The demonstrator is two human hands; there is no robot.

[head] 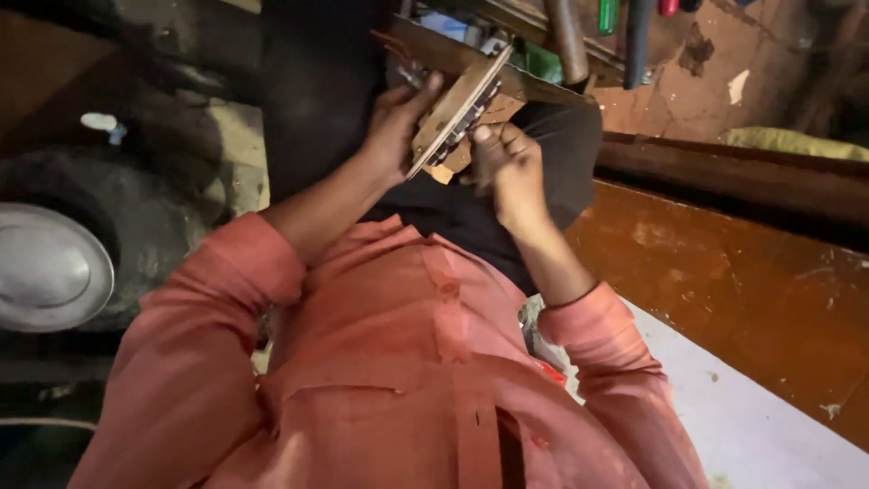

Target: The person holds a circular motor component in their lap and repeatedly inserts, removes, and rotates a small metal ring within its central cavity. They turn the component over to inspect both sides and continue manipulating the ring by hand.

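Observation:
I hold a flat tan circuit board (457,102) edge-on and tilted, in front of my chest over my dark-trousered lap. My left hand (394,127) grips its left side, with the thumb laid across the plain face. My right hand (509,163) is at the board's lower right edge, fingers curled against the side that carries dark components. Red wires (391,43) trail from the board's top left. I wear a salmon-pink shirt with rolled sleeves.
A round metal lid (45,267) lies on a dark tyre-like object at the left. An orange-brown wooden surface (724,272) and a white sheet (760,426) are at the right. Tool handles (570,36) and clutter sit beyond the board.

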